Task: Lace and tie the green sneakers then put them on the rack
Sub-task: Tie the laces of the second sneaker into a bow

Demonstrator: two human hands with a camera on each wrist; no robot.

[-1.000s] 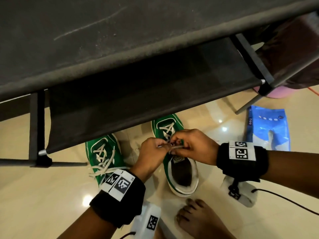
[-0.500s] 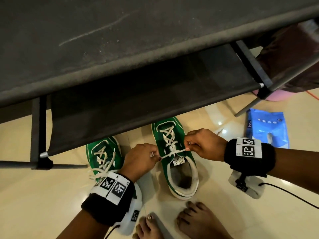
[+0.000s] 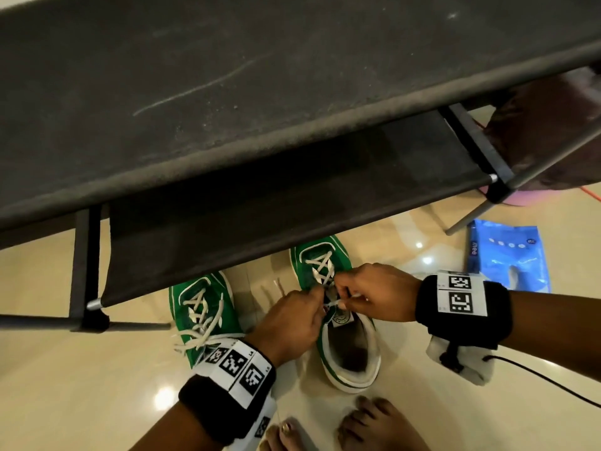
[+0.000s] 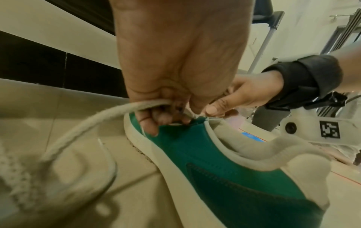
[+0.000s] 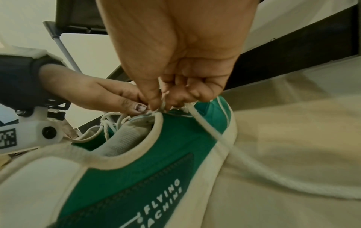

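Observation:
Two green sneakers with cream laces stand on the floor under the rack's front edge. The right sneaker (image 3: 349, 353) has my two hands meeting over its tongue. My left hand (image 3: 292, 317) grips one lace end (image 4: 93, 121), which trails off to the left. My right hand (image 3: 374, 294) pinches the other lace end (image 5: 215, 135) at the top eyelets. The left sneaker (image 3: 208, 307) stands beside my left wrist, its laces (image 3: 201, 323) loose and untied. The knot itself is hidden by my fingers.
The black fabric shoe rack (image 3: 260, 92) fills the upper view, its lower shelf (image 3: 276, 203) hanging over the sneakers' toes. A blue packet (image 3: 507, 258) lies on the floor at right. Bare feet (image 3: 380, 424) stand just behind the right sneaker.
My hands, pulled apart with the lace stretched half a second ago, have come back together over the right sneaker's tongue.

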